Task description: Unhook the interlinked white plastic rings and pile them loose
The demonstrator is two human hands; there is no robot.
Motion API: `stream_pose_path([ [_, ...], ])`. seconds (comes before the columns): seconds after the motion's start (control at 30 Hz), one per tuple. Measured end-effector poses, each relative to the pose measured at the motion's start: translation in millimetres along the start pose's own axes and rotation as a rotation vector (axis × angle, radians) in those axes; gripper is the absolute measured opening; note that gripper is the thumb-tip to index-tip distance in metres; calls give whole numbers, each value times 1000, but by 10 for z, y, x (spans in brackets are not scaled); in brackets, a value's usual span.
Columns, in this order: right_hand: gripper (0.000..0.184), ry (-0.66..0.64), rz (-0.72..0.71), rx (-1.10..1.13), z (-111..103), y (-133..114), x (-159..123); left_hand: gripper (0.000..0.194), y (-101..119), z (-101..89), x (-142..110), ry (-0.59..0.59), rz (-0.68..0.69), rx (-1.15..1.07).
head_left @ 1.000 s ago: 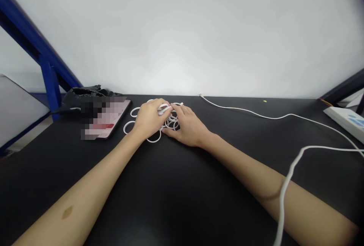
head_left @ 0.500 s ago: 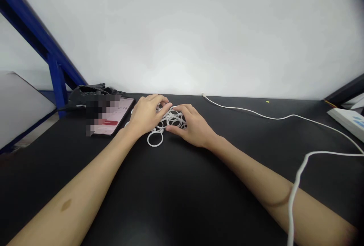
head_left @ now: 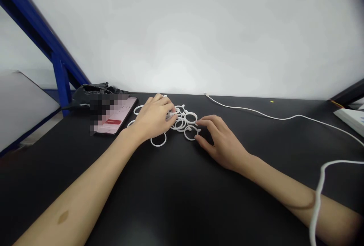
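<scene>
Several white plastic rings (head_left: 182,123) lie in a loose heap on the black table (head_left: 170,193), near its far edge. My left hand (head_left: 155,119) rests on the left part of the heap, fingers curled and pinching a ring at their tips. My right hand (head_left: 222,140) lies just right of the heap with its fingers spread, the fingertips touching the nearest ring (head_left: 190,133). One ring (head_left: 158,141) sits apart, under my left wrist.
A phone (head_left: 115,119) with a lit screen lies left of the rings, beside a crumpled black bag (head_left: 93,88). A white cable (head_left: 273,115) runs along the back right and over my right forearm. A white power strip (head_left: 351,117) sits at the right edge.
My right hand has slid right and toward me, off the heap, and its fingers have spread. The rings now lie more spread out. My left hand stays on the pile.
</scene>
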State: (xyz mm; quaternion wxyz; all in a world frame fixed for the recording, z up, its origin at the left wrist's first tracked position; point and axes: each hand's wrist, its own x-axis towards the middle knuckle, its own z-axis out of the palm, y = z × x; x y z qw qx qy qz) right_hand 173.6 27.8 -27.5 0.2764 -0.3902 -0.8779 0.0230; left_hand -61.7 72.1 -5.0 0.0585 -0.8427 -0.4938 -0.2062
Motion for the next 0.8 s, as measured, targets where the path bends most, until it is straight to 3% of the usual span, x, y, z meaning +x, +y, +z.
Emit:
stream_pose_path([
  [0.1,31,-7,-7,-10,-56,3,-60,19,-24,38,4,-14,-29,-13],
  [0.23,32,-2,35,51,-115,11,-66,18,-19,27,12,93,-15,-48],
  [0.33,37,40,76,98,-125,17,-71,17,103,-9,9,183,40,-58],
  [0.47,46,150,92,149,-122,23,-95,22,389,-8,-14,190,208,-102],
  [0.6,21,167,48,230,-157,28,-99,25,634,21,-60,156,301,-233],
  [0.67,9,136,48,289,-184,28,-84,25,697,-1,-80,124,255,-338],
  [0.8,7,126,176,467,-232,10,-39,29,720,-129,-76,-57,31,-580],
])
